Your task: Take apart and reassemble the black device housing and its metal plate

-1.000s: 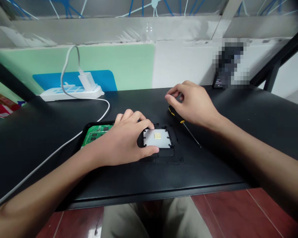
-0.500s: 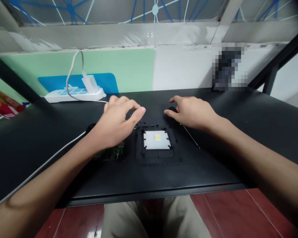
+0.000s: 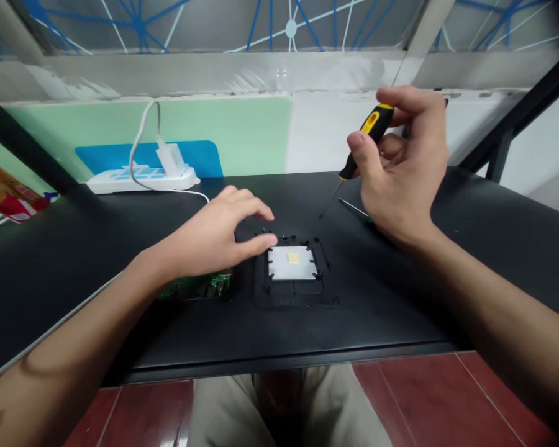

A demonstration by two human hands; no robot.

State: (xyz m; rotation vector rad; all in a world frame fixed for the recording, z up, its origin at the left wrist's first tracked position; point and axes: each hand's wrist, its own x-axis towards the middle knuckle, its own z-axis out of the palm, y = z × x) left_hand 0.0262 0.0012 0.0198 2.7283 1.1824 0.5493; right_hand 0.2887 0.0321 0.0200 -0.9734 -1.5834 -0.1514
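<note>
My right hand (image 3: 407, 155) is raised above the table and grips a black and yellow screwdriver (image 3: 375, 124), its thin shaft slanting down to the left. My left hand (image 3: 226, 233) hovers with thumb and fingers apart, holding nothing. Just right of its thumb lies a flat black plastic cover (image 3: 295, 288) with a silver metal plate (image 3: 284, 267) on it, and a small pale yellow pad (image 3: 293, 258) sits on that plate. Beneath my left hand and forearm is a green circuit board (image 3: 195, 285) in a black case, mostly hidden.
A second thin metal shaft (image 3: 353, 207) lies by my right wrist. A white power strip (image 3: 142, 180) with a plugged-in charger (image 3: 171, 159) stands by the wall, its white cable (image 3: 79, 316) running down the left. A red and brown packet (image 3: 12, 194) is at far left.
My right hand has picked up the screwdriver from the table and lifted it. My left hand has come off the cover, moved left and up, and hovers with fingers apart.
</note>
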